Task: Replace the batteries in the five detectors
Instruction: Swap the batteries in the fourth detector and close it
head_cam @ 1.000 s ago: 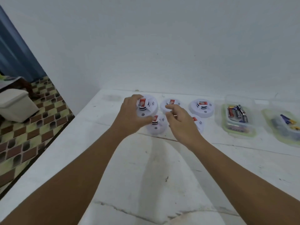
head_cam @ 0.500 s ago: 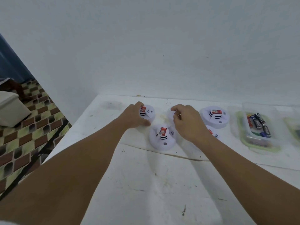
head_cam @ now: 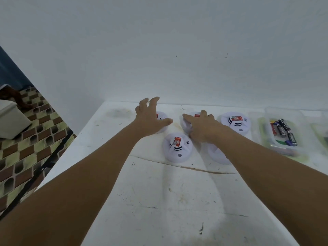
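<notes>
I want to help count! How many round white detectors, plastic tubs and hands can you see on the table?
Detectors: 5, three partly hidden by hands or an arm
Plastic tubs: 2, one cut off at the edge
Hands: 2, left hand, right hand
Total: 9

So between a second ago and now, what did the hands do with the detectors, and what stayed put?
The left hand set the far-left detector down on the table and let go; its fingers are now spread above it. The right hand moved onto the back-middle detector and rests on it. The front detector, the far-right detector and the battery tray kept their places.
</notes>
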